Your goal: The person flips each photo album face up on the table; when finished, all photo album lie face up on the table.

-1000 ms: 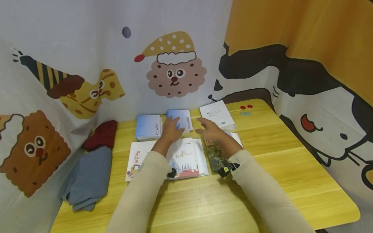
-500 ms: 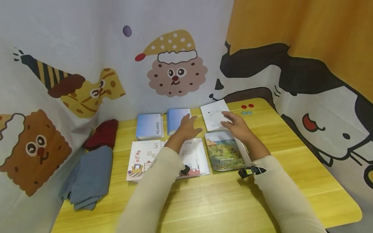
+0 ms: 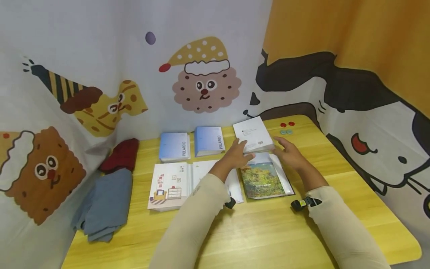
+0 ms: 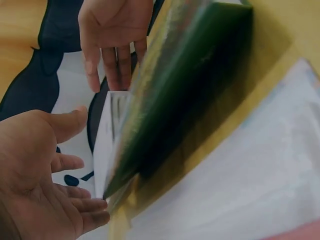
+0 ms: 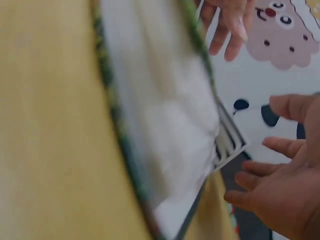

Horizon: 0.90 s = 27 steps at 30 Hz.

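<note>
My left hand (image 3: 236, 154) is at the near left corner of a white book (image 3: 253, 132) at the back of the table, its fingers loosely spread. On the other side of that book is my right hand (image 3: 289, 154), fingertips right at its near right corner. Directly in front lies a photo album (image 3: 263, 180) with a landscape on its cover. The left wrist view has the album (image 4: 187, 95) rising beside the relaxed left palm (image 4: 40, 175). From the right wrist, the right hand (image 5: 287, 175) shows bent, parted fingers with nothing between them.
Two blue POLAROID albums (image 3: 173, 145) stand at the back left. In front are white albums with a room drawing (image 3: 168, 185), one partly behind my left arm. A grey folded cloth (image 3: 109, 203) and dark red cloth (image 3: 121, 155) lie left. Small red discs (image 3: 287, 124) and pale blue discs (image 3: 286, 132) lie back right.
Both hands have moved right, from near the right POLAROID album to the two sides of the white book. The right hand has also come slightly nearer since half a second ago.
</note>
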Tool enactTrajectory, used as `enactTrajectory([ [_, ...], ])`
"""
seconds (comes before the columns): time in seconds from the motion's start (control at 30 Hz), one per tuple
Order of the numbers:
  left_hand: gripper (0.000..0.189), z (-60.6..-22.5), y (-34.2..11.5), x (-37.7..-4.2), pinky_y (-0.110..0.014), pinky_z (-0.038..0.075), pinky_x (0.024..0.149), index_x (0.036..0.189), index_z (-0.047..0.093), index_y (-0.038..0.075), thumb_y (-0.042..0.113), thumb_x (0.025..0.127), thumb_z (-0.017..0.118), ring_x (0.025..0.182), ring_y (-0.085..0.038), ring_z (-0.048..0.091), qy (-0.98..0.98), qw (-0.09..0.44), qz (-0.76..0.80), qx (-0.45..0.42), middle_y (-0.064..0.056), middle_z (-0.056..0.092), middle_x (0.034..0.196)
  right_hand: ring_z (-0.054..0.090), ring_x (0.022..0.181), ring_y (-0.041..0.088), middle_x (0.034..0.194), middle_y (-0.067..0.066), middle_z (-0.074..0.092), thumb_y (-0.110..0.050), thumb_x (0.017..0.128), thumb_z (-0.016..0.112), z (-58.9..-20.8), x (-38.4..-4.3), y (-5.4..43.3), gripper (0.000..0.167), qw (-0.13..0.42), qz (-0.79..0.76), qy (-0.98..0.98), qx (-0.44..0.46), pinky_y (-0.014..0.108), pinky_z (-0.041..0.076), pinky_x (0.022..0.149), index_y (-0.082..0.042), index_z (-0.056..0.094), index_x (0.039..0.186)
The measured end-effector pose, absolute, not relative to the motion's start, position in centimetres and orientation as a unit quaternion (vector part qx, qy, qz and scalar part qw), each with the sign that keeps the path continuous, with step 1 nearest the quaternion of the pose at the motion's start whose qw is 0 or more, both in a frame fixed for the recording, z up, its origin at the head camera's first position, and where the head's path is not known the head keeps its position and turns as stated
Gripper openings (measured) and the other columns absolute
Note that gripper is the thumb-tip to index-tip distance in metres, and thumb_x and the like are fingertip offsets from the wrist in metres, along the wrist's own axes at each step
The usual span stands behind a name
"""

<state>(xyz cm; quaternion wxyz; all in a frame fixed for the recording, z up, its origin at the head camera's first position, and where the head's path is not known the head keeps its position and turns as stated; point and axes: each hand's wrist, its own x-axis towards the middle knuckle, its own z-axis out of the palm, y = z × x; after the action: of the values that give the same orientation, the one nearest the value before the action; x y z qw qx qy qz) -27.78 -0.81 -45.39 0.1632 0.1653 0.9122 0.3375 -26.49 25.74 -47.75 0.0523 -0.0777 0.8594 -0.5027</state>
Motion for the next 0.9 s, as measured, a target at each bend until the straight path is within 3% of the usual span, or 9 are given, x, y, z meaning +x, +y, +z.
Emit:
enactTrajectory([
  [0.1,0.081,-45.7,-0.5,-27.5,-0.060,0.026,0.136,0.176,0.023,0.018,0.050,0.111,0.059,0.172,-0.038,0.015,0.907,0.176,0.342,0.174,-0.017,0.002,0.186,0.013,0.169,0.051,0.183,0.023,0.017,-0.024,0.115,0.057,-48.7,-26.2,26.5,0.072,0.070,-0.540,0.836,-0.070,0.076,0.021,0.131,-0.005,0.021,0.175],
  [0.37,0.079,-46.6,-0.2,-27.5,-0.054,0.023,0.139,0.175,0.025,0.017,0.051,0.112,0.057,0.172,-0.033,0.017,0.913,0.173,0.328,0.169,-0.013,0.014,0.185,0.038,0.159,0.047,0.174,0.024,0.036,-0.022,0.115,0.055,-50.6,-26.3,26.1,0.066,0.092,-0.608,0.784,-0.082,0.060,0.039,0.123,-0.009,0.026,0.174],
  [0.5,0.080,-46.8,0.4,-27.4,-0.053,0.023,0.139,0.175,0.025,0.018,0.050,0.111,0.061,0.172,-0.033,0.020,0.913,0.173,0.329,0.168,-0.014,0.022,0.183,0.030,0.164,0.049,0.180,0.021,0.026,-0.026,0.114,0.060,-50.9,-26.2,25.9,0.077,0.097,-0.595,0.793,-0.085,0.065,0.038,0.125,-0.014,0.017,0.176],
  [0.67,0.083,-47.1,1.2,-27.1,-0.056,0.024,0.138,0.176,0.026,0.021,0.051,0.108,0.064,0.172,-0.034,0.018,0.917,0.160,0.328,0.162,-0.015,0.019,0.184,0.020,0.167,0.053,0.183,0.022,0.016,-0.026,0.115,0.058,-50.6,-26.2,26.0,0.081,0.098,-0.590,0.795,-0.103,0.073,0.029,0.128,-0.014,0.008,0.177],
  [0.8,0.083,-47.3,1.6,-26.9,-0.058,0.025,0.137,0.175,0.026,0.024,0.053,0.107,0.065,0.171,-0.037,0.019,0.925,0.151,0.311,0.156,-0.016,0.017,0.184,0.020,0.167,0.052,0.183,0.022,0.015,-0.028,0.115,0.057,-50.4,-26.0,26.0,0.082,0.097,-0.609,0.780,-0.101,0.073,0.028,0.129,-0.013,0.006,0.177],
  [0.9,0.083,-47.6,1.7,-26.9,-0.063,0.019,0.138,0.175,0.028,0.023,0.054,0.107,0.064,0.170,-0.036,0.023,0.933,0.140,0.291,0.159,-0.014,0.023,0.183,0.014,0.170,0.047,0.185,0.017,0.011,-0.027,0.115,0.057,-50.4,-25.7,26.0,0.082,0.078,-0.629,0.766,-0.108,0.070,0.024,0.133,-0.011,0.006,0.177],
])
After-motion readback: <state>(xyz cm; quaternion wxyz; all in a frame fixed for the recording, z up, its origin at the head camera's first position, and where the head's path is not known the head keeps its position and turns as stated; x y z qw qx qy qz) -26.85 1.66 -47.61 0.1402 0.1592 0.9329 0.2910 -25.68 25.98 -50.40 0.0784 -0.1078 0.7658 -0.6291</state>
